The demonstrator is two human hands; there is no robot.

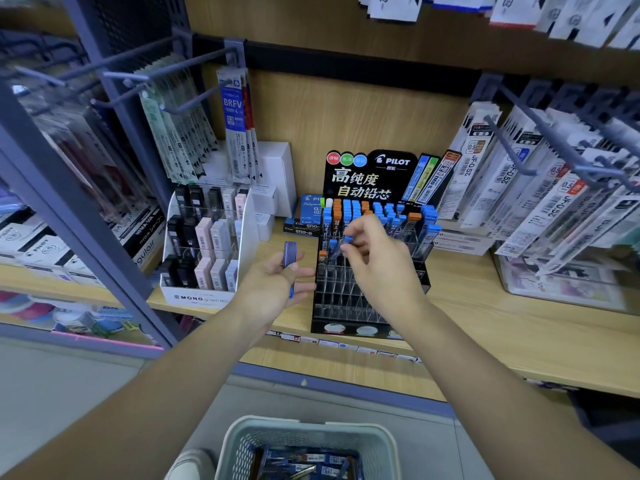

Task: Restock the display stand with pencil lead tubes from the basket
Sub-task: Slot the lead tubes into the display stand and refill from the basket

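Your right hand [377, 261] pinches a blue-capped clear lead tube [347, 241] between thumb and fingertips, just above the middle rows of the black slotted plastic display stand [346, 303]. Your left hand [273, 289] is curled round violet-tinted spare tubes [290, 254], just beside the stand.

Status: the rear rows carry blue and orange caps, and the front slots stand vacant. The pale green perforated plastic basket [242, 441] below holds more tubes. Judge the restock roughly half complete.

Legible text:
- "PILOT" and "高纯度 自动铅芯" on the stand header
- "MONO graph MG" on the white card stand [202, 299]
- "BRFV" on a hanging refill pack [232, 109]
- "JF-0.5" on white packs [472, 157] at right
- "ENO-G" on dark flat boxes [301, 231]
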